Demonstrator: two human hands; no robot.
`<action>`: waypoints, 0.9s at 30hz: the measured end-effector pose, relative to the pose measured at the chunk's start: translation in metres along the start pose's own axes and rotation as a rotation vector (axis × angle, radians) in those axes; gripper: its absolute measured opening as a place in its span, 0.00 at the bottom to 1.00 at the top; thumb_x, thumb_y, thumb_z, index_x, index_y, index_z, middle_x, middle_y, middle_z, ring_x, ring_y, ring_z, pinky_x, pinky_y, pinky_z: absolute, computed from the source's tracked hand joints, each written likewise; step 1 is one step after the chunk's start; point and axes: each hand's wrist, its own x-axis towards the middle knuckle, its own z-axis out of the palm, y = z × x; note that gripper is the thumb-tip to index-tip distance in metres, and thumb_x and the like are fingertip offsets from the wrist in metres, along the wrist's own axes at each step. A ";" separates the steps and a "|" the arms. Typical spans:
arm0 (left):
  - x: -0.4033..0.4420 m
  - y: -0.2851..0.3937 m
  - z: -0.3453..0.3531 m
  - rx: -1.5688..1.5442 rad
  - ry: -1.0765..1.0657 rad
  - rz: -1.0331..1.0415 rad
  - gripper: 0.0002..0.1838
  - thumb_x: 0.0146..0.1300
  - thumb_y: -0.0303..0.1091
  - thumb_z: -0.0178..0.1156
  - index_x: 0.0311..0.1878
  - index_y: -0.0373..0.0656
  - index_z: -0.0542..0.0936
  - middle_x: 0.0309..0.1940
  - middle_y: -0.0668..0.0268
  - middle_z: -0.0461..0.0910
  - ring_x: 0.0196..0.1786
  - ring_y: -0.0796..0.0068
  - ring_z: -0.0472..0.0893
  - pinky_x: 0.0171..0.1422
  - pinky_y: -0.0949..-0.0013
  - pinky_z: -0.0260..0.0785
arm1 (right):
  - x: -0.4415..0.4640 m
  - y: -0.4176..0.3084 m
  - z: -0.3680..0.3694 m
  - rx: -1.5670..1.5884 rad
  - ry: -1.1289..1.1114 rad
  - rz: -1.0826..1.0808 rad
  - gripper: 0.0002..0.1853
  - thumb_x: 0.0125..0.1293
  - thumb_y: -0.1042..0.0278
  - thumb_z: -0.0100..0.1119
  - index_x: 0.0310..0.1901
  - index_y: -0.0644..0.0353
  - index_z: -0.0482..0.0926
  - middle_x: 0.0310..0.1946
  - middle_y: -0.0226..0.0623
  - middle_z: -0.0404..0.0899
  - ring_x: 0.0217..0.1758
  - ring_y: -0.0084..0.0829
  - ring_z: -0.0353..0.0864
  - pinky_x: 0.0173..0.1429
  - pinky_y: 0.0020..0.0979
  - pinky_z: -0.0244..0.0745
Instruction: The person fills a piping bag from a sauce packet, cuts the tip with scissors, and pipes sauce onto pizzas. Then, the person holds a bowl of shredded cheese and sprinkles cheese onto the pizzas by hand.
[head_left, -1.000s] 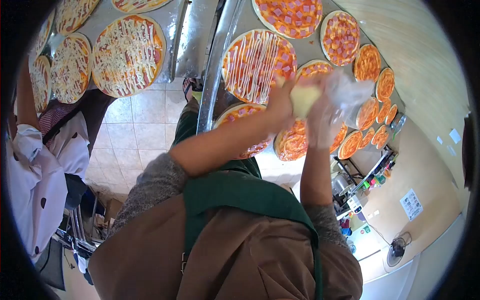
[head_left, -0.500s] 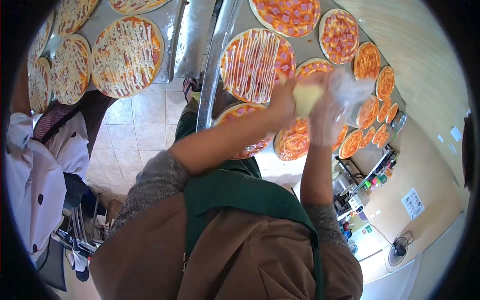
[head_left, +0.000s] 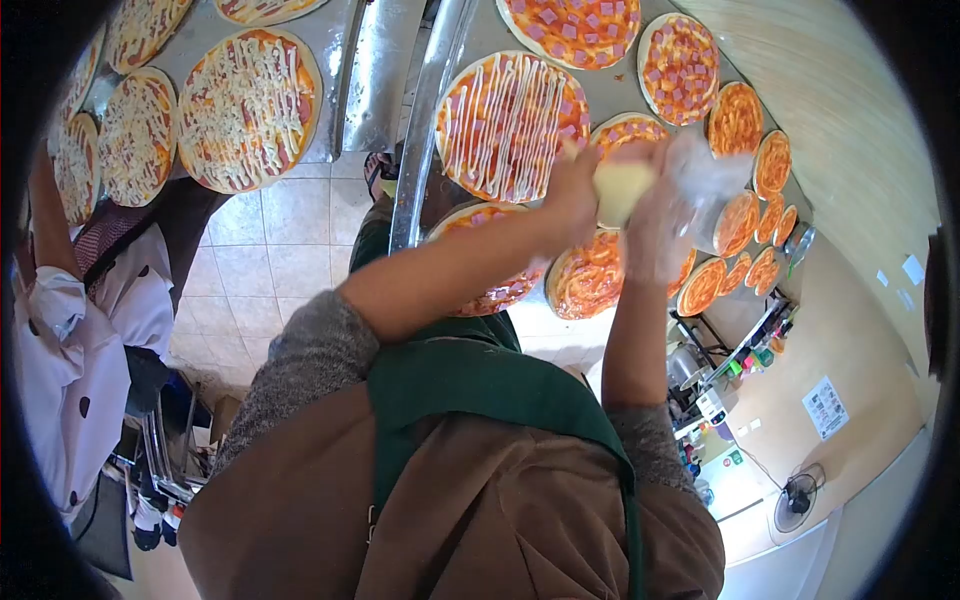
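Note:
Both my hands hold a clear plastic piping bag of pale yellow sauce (head_left: 619,190) over the pizzas. My left hand (head_left: 572,195) is closed around its lower end, near the tip. The fingers of my right hand (head_left: 655,225) are closed on the gathered upper part, and loose clear plastic spreads beyond them; motion blurs both. Just left of the bag lies a pizza with pale sauce lines (head_left: 510,125) over pink ham squares. Below the hands, a red-sauced pizza (head_left: 588,275) and a ham-topped pizza (head_left: 490,285) are partly covered by my arms.
Several more pizzas, some with ham squares (head_left: 678,68) and some with only red sauce (head_left: 735,120), cover the metal table (head_left: 625,95). At left, a second metal table (head_left: 335,60) bears cheese-topped pizzas (head_left: 248,110). A person in a spotted white garment (head_left: 75,370) stands beside it.
My hands and the bag have shifted slightly right relative to the striped pizza. At the left edge, the other person's arm has come further into view.

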 end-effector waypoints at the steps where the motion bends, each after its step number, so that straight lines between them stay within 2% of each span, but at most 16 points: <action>1: 0.014 0.016 0.018 0.088 0.028 0.046 0.15 0.64 0.40 0.49 0.41 0.34 0.71 0.31 0.58 0.75 0.27 0.70 0.76 0.30 0.64 0.70 | 0.033 0.033 0.002 0.454 -0.069 0.000 0.15 0.69 0.58 0.44 0.49 0.59 0.70 0.41 0.36 0.74 0.42 0.26 0.74 0.46 0.28 0.70; 3: 0.019 0.026 0.028 0.171 0.045 0.074 0.16 0.62 0.40 0.50 0.40 0.34 0.71 0.30 0.59 0.75 0.26 0.70 0.75 0.28 0.64 0.69 | 0.049 0.045 0.005 0.626 -0.073 -0.044 0.12 0.69 0.63 0.45 0.49 0.60 0.70 0.41 0.36 0.74 0.42 0.27 0.74 0.46 0.28 0.70; 4: 0.017 0.026 0.026 0.169 0.027 0.058 0.16 0.62 0.41 0.51 0.40 0.34 0.71 0.30 0.59 0.75 0.26 0.70 0.75 0.28 0.64 0.69 | 0.048 0.044 0.004 0.346 -0.007 -0.093 0.11 0.69 0.65 0.46 0.49 0.60 0.70 0.41 0.36 0.74 0.42 0.27 0.74 0.46 0.28 0.70; 6: 0.018 0.004 0.003 0.119 -0.026 0.038 0.16 0.63 0.40 0.50 0.41 0.35 0.71 0.31 0.58 0.75 0.27 0.70 0.76 0.29 0.63 0.70 | 0.018 0.042 -0.001 0.231 0.000 -0.079 0.11 0.68 0.66 0.47 0.49 0.60 0.70 0.42 0.35 0.74 0.42 0.27 0.74 0.45 0.28 0.70; 9: -0.019 -0.027 -0.031 0.012 0.033 -0.034 0.15 0.65 0.40 0.49 0.42 0.35 0.70 0.31 0.59 0.75 0.28 0.68 0.78 0.28 0.63 0.71 | -0.021 0.051 -0.010 0.048 -0.011 -0.028 0.11 0.69 0.66 0.46 0.48 0.60 0.71 0.41 0.34 0.74 0.40 0.26 0.74 0.44 0.28 0.71; 11: -0.029 -0.034 -0.040 -0.022 0.050 -0.096 0.15 0.65 0.40 0.48 0.42 0.35 0.70 0.31 0.59 0.75 0.29 0.68 0.79 0.28 0.63 0.71 | -0.047 0.006 0.000 0.578 -0.006 0.198 0.12 0.69 0.64 0.44 0.48 0.60 0.71 0.39 0.35 0.75 0.39 0.27 0.75 0.43 0.28 0.71; 13: -0.001 -0.024 -0.026 0.039 -0.002 -0.035 0.17 0.65 0.41 0.48 0.43 0.34 0.69 0.31 0.58 0.75 0.28 0.68 0.78 0.28 0.62 0.71 | -0.014 0.030 -0.010 0.203 0.033 0.119 0.12 0.69 0.63 0.44 0.48 0.59 0.71 0.36 0.34 0.76 0.39 0.27 0.76 0.43 0.29 0.72; 15: 0.024 0.008 0.011 0.098 -0.037 0.014 0.17 0.63 0.40 0.49 0.43 0.33 0.69 0.31 0.57 0.75 0.27 0.68 0.77 0.28 0.62 0.71 | 0.034 0.033 -0.002 -0.004 0.016 -0.141 0.11 0.69 0.64 0.44 0.47 0.59 0.72 0.36 0.35 0.76 0.39 0.25 0.76 0.42 0.27 0.72; 17: 0.035 0.021 0.027 0.150 0.001 0.071 0.16 0.63 0.39 0.49 0.43 0.33 0.69 0.32 0.57 0.75 0.27 0.67 0.77 0.29 0.62 0.71 | 0.058 0.030 0.008 -0.164 0.036 -0.228 0.11 0.69 0.60 0.44 0.43 0.57 0.73 0.34 0.34 0.75 0.37 0.22 0.75 0.39 0.25 0.71; 18: 0.040 0.019 0.027 0.162 0.032 0.084 0.17 0.63 0.39 0.49 0.44 0.33 0.69 0.32 0.57 0.75 0.27 0.67 0.77 0.29 0.62 0.72 | 0.060 0.032 0.011 0.198 0.044 -0.093 0.13 0.69 0.56 0.45 0.40 0.56 0.73 0.32 0.32 0.74 0.35 0.22 0.74 0.36 0.26 0.70; 20: 0.033 0.008 0.016 0.089 0.023 0.075 0.17 0.63 0.39 0.49 0.45 0.33 0.69 0.33 0.56 0.75 0.28 0.66 0.78 0.31 0.62 0.73 | 0.047 0.032 0.011 0.370 0.050 0.078 0.15 0.69 0.52 0.45 0.38 0.54 0.74 0.29 0.30 0.73 0.33 0.22 0.74 0.34 0.25 0.70; 21: 0.011 -0.004 0.002 0.002 -0.010 0.050 0.17 0.63 0.39 0.48 0.45 0.33 0.69 0.34 0.55 0.76 0.29 0.65 0.78 0.33 0.62 0.74 | 0.021 0.031 0.005 0.242 0.071 0.108 0.14 0.69 0.52 0.45 0.39 0.53 0.73 0.30 0.30 0.73 0.33 0.22 0.74 0.35 0.25 0.70; 22: 0.000 -0.023 -0.022 0.019 -0.025 -0.002 0.17 0.65 0.40 0.46 0.47 0.35 0.71 0.36 0.57 0.77 0.34 0.65 0.79 0.38 0.62 0.74 | -0.004 0.029 -0.001 0.115 0.087 0.140 0.14 0.69 0.52 0.45 0.40 0.53 0.73 0.30 0.30 0.73 0.34 0.22 0.74 0.36 0.25 0.71; 23: -0.005 -0.038 -0.040 0.036 -0.041 -0.050 0.17 0.67 0.40 0.43 0.48 0.36 0.74 0.39 0.58 0.78 0.39 0.64 0.81 0.43 0.61 0.74 | -0.014 0.031 -0.001 0.122 0.098 0.151 0.13 0.70 0.53 0.44 0.42 0.53 0.73 0.31 0.30 0.74 0.34 0.22 0.74 0.37 0.26 0.71; 26: -0.022 -0.036 -0.034 -0.039 0.061 -0.114 0.16 0.63 0.40 0.47 0.41 0.34 0.71 0.33 0.55 0.75 0.29 0.65 0.78 0.30 0.61 0.73 | -0.029 0.045 -0.003 0.277 0.076 0.168 0.13 0.70 0.55 0.43 0.45 0.53 0.72 0.35 0.30 0.75 0.36 0.22 0.74 0.40 0.27 0.71; 27: -0.017 -0.028 -0.025 0.038 0.048 -0.082 0.16 0.63 0.40 0.47 0.40 0.34 0.71 0.33 0.55 0.75 0.29 0.65 0.78 0.30 0.61 0.73 | -0.019 0.032 -0.006 -0.128 0.064 0.034 0.13 0.70 0.55 0.43 0.46 0.53 0.72 0.35 0.31 0.75 0.37 0.24 0.74 0.41 0.28 0.72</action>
